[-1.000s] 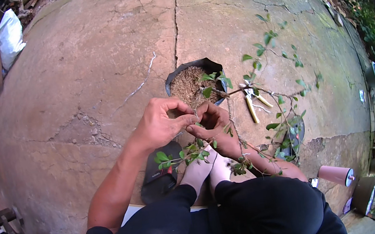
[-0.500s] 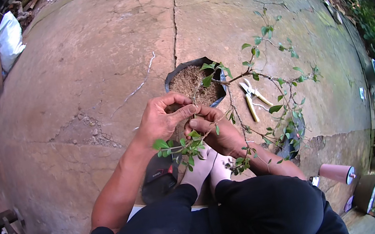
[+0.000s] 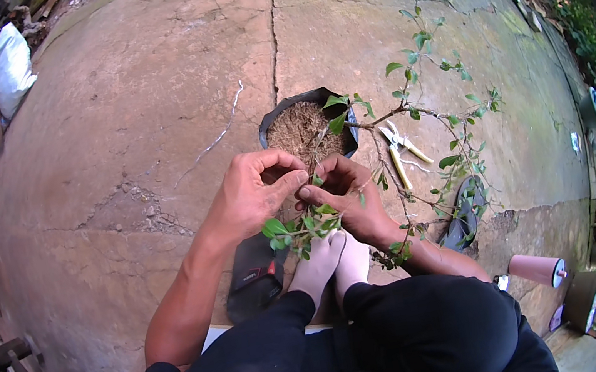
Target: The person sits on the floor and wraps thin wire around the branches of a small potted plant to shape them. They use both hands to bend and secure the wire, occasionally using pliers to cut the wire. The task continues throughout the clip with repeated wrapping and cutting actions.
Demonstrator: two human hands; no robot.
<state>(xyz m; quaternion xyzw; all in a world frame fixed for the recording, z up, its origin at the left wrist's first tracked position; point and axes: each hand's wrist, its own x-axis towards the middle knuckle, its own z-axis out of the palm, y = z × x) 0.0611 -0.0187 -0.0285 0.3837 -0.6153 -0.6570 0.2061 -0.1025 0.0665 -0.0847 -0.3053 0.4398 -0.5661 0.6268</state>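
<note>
Head view: a cracked, reddish-brown concrete floor (image 3: 143, 93) fills most of the scene; dark trousers (image 3: 415, 331) cover the person's bent knees along the lower edge; a thin-branched, leafy plant (image 3: 379, 122) grows from a black pot (image 3: 311, 96) in front of the knees, its branches reaching right and back toward the person; brown, loose soil (image 3: 297, 131) lies inside the pot; a white sack (image 3: 12, 69) stands far left; one dark sandal (image 3: 254, 278) is beside the feet (image 3: 316, 265), another beyond the right forearm, near leafy twigs; the left hand (image 3: 249, 194) pinches a thin stem of the plant between thumb and forefinger, just nearer than the pot; the right hand (image 3: 350, 197) pinches close beside it, fingers curled, though its exact hold is hidden; a pink tumbler (image 3: 535, 269) is at lower right; pale-handled pruners (image 3: 395, 143) lie right of the pot; a whitish wire (image 3: 226, 129) lies to its left.
</note>
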